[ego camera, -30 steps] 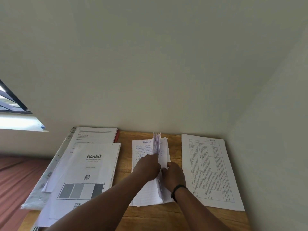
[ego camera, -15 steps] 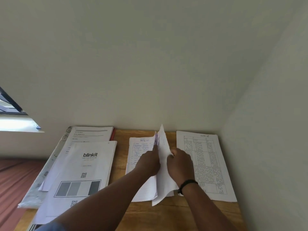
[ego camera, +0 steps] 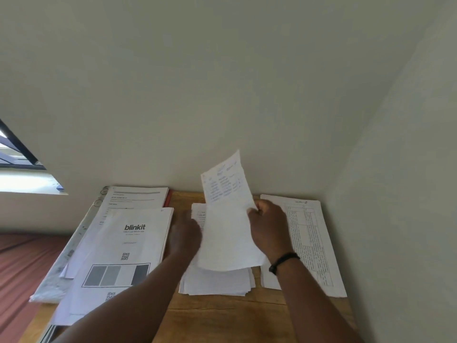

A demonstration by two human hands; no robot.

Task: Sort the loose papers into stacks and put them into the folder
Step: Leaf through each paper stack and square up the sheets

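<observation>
From my feed, the backdrop is mostly a plain pale wall (ego camera: 222,82) running across the far side, with a second wall (ego camera: 408,194) meeting it in a corner on the right. Everything sits on a wooden table (ego camera: 222,315), grain lines showing along the near part. Off to the left there's a window (ego camera: 17,157) with a dark frame and a bright sill under it. Below that, a reddish-brown surface (ego camera: 19,268) stretches beside the table; can't tell what it is.
</observation>
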